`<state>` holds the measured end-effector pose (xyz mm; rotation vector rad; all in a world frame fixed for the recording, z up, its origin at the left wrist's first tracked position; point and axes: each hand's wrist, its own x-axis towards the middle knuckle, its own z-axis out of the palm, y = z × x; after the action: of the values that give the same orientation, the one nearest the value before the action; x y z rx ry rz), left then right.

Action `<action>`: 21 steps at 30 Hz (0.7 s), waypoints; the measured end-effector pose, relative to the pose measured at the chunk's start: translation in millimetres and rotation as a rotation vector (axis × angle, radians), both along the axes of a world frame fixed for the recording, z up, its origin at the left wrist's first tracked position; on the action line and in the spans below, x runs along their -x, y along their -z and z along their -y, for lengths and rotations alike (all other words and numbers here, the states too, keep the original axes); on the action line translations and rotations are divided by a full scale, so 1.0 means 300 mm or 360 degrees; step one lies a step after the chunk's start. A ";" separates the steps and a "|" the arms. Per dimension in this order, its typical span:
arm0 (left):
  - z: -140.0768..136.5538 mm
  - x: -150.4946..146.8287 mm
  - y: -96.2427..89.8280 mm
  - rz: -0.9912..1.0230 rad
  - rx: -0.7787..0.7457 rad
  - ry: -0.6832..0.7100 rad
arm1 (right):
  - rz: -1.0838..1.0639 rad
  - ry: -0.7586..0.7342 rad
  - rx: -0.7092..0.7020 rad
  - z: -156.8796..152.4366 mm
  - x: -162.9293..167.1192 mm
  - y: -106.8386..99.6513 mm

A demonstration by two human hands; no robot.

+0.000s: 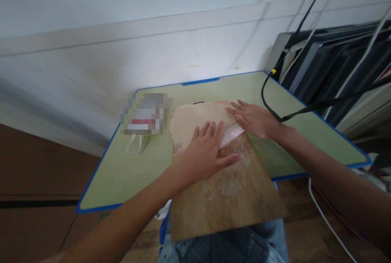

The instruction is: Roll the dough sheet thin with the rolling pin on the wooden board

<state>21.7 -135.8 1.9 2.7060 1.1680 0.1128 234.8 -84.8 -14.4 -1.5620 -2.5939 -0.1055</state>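
Read with the dough at the centre of the dial and twelve towards the wall [152, 59], the soft sheet of dough [195, 118] lies flat on the far part of a wooden board [229, 210]. The left hand [203, 153] is at about five o'clock, fingers straight over the near part of the sheet and thumb held well away; the right hand [256, 119] is at three, fingers extended on the edge. Each grip is uncurled, with nothing visibly clasped. The sheet should be light, limp and easy to stretch or tear, so broad, flat support under its rim would suit it better than a pinch. A pale strip [232, 134] runs along its four o'clock side; I cannot tell whether it is folded dough, cloth or paper. White powder [230, 187] marks the board towards five, likely making it less sticky. The board overhangs the tabletop [116, 173] at six, so pressing there might tip it. A blurred-out item [148, 112] with a white loop lies at nine. At three, a black cable [324, 103] passes by the right wrist, an obstacle to reaching outward, and dark panels [324, 63] stand beyond at two.
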 end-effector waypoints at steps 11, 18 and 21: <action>0.094 -0.018 0.009 -0.0082 -0.0280 0.0141 | -0.0334 0.0015 -0.0188 0.152 -0.045 0.035; 0.002 0.052 0.010 -0.0266 -0.0637 0.0166 | -0.0298 0.0120 -0.0124 0.094 -0.024 0.042; -0.073 0.087 -0.004 -0.0307 -0.0626 0.0133 | -0.0428 0.0175 -0.0121 0.026 -0.008 0.041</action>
<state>-4.3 -114.0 3.0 3.1672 1.1875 0.0770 237.4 -92.5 -26.7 -1.5711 -2.2746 -0.0024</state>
